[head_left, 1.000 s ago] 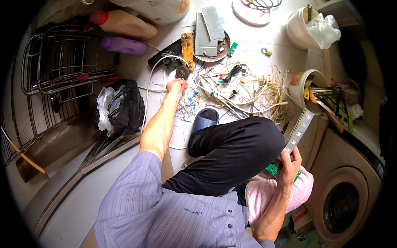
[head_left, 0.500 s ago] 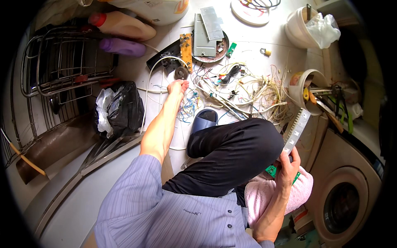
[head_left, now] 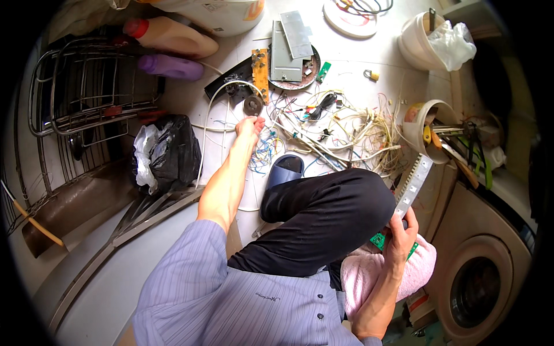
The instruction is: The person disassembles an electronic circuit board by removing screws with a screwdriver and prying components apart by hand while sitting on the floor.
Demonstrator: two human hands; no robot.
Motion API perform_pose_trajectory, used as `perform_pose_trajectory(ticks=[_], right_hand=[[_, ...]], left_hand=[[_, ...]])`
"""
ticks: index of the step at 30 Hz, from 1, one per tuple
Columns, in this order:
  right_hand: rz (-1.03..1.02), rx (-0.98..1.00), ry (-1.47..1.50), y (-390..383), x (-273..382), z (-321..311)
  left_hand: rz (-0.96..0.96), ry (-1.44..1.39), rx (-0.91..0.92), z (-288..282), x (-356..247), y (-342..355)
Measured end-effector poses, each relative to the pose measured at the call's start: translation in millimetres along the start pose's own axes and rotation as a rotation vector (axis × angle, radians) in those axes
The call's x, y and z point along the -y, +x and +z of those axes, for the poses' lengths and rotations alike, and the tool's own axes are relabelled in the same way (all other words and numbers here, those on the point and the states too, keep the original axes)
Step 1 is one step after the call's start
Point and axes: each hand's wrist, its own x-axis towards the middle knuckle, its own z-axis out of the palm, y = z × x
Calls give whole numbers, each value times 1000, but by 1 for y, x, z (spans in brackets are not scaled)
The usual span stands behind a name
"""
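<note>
My left hand (head_left: 250,127) reaches onto the tiled floor, fingers closed at the lower edge of a dark round metal part (head_left: 253,105); what exactly they pinch is too small to tell. Beside it lie a black panel (head_left: 219,86), an orange circuit board (head_left: 259,72) and tangled wires (head_left: 366,135). My right hand (head_left: 401,239) grips a long pale metal strip (head_left: 413,183) near my knee. A green circuit board (head_left: 378,241) rests partly hidden under that hand, on a pink towel (head_left: 418,268).
Wire racks (head_left: 92,115), bottles (head_left: 170,68) and a black bag (head_left: 176,150) sit at left. A pan (head_left: 309,72) with metal plates is ahead. A bucket (head_left: 415,40), a tool-filled tub (head_left: 414,127) and a washing machine (head_left: 490,254) are at right. My slipper (head_left: 285,170) is among the wires.
</note>
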Motion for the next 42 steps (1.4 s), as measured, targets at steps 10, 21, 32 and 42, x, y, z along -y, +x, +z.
perform_pose_trajectory(ticks=[10,21,32,42], right_hand=[[-21,-4,-6,3,-6,-5],[-9,9,3,2,-4,-2],[4,2,-15,4,-2,0],[6,6,-2,5,0,3]], left_hand=[[-12,-76,-2,3,2,-9],[-82,-78,40,-11,-11,-34],[46,-199,-47,-28,-6,11],[-23,-166,-52,-30,-6,27]])
